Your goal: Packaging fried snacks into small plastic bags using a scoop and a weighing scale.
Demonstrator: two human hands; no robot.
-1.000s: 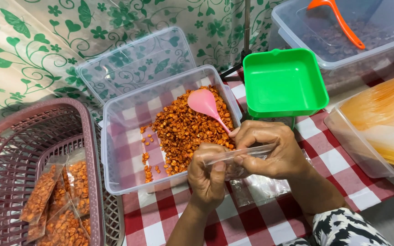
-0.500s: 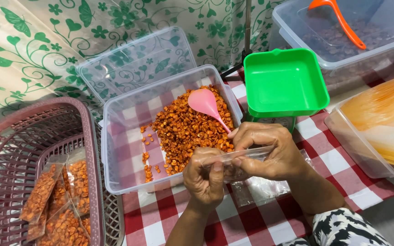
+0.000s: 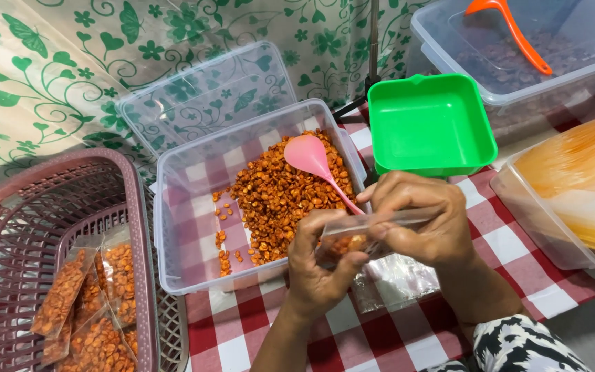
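My left hand (image 3: 318, 269) and my right hand (image 3: 421, 220) together pinch the top edge of a small clear plastic bag (image 3: 370, 231) with orange-brown fried kernels in it, held just above the red-checked tablecloth (image 3: 380, 331). Right behind the hands stands a clear plastic tub (image 3: 194, 207) with a heap of the same orange kernels (image 3: 280, 196). A pink plastic spoon (image 3: 311, 162) lies on the heap, its handle pointing toward my hands.
A mauve basket (image 3: 8, 207) at the left holds several filled bags (image 3: 94, 303). The tub's clear lid (image 3: 201, 96) leans behind it. A green square container (image 3: 430, 124), a tub with an orange scoop (image 3: 511, 34), and a tub of empty bags (image 3: 580, 186) stand to the right.
Both hands stay on the small bag; the fingers have shifted slightly along its top edge. Nothing else has moved.
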